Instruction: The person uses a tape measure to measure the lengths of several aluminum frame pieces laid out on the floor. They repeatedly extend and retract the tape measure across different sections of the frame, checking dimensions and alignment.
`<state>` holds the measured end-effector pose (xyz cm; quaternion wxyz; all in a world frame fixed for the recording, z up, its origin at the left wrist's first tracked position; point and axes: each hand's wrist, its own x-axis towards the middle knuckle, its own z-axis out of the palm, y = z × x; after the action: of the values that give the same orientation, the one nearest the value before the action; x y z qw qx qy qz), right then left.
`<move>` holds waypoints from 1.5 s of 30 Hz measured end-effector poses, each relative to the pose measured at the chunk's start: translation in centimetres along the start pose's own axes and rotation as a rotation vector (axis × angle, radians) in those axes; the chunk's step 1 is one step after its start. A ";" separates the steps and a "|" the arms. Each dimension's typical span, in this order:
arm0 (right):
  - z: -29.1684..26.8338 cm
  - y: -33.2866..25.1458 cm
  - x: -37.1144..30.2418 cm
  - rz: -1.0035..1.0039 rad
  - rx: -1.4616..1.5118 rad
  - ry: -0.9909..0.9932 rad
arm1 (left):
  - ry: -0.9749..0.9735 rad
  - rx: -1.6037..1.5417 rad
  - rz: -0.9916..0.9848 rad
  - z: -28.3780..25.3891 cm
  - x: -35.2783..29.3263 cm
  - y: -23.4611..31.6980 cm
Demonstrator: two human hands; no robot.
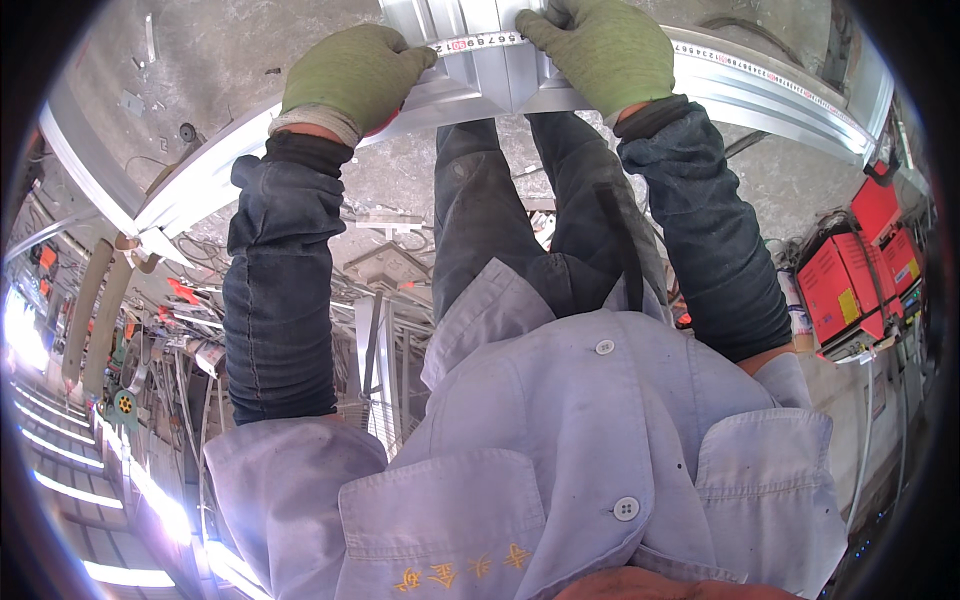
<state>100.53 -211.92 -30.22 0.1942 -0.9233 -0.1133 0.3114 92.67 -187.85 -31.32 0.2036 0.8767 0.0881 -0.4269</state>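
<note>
A silvery metal frame (510, 85) of long profiles stretches across in front of me, with a joint at its middle. Along it lies the white blade of a tape measure (480, 41), running on toward the frame's right corner. My left hand (350, 75), in a green glove, is closed, its thumb and fingers pinching the blade left of the joint. Something red shows beneath this hand, mostly hidden. My right hand (610, 50), gloved alike, grips the blade just right of the joint, its fingertips against the metal. Its palm side is out of sight.
A red machine (845, 285) with cables stands at the right. Metal lengths and scraps (390, 265) clutter the floor beneath and to the left. Side profiles (90, 165) of the frame reach away at the left. Concrete floor (230, 60) shows inside the frame.
</note>
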 end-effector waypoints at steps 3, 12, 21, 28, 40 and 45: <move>0.0 -0.1 0.0 -0.003 -0.007 0.008 | -0.004 -0.001 -0.012 -0.1 -0.1 0.0; 0.4 1.1 0.0 -0.037 0.018 -0.090 | -0.017 -0.060 -0.005 -0.6 -0.7 0.4; -9.2 4.4 -14.1 0.163 0.116 -0.085 | -0.080 -0.153 0.413 2.9 -7.4 -0.3; -11.4 14.7 -16.7 0.621 1.237 0.088 | 0.027 -0.024 0.603 4.2 -13.0 3.6; -23.2 8.8 -13.1 -0.214 1.393 0.465 | 0.054 -0.625 0.238 -6.6 -19.5 16.3; -23.0 -0.7 -12.4 -0.373 1.251 -0.099 | 0.237 -0.993 0.304 -6.9 -18.8 20.6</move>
<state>105.01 -222.04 -6.49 0.7400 -0.5854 -0.0779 0.3220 92.73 -203.07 -6.93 0.6424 0.7199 0.1737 -0.1974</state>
